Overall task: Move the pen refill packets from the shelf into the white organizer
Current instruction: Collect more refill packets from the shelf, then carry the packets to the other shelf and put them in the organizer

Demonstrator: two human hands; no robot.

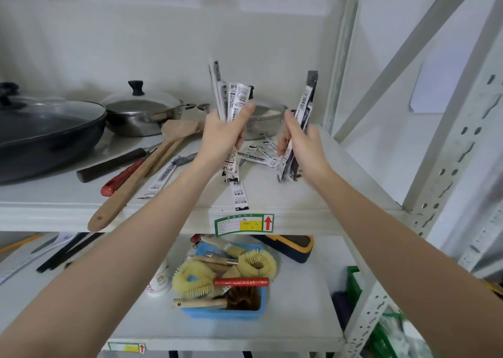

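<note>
Left hand (223, 137): fingers clamped on a fanned bundle of slim, glossy refill packets (231, 99), held upright. Flat loose packets (255, 154) lie mid-shelf (313, 197), one (239, 195) near the front edge. Right hand (302, 142): fingers clamped on darker packets (306, 107).

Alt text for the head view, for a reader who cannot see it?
Both hands hold pen refill packets upright over a white shelf: the left hand grips a fanned bunch, the right hand a darker few. More packets lie loose beside pans and wooden spatulas.
</note>
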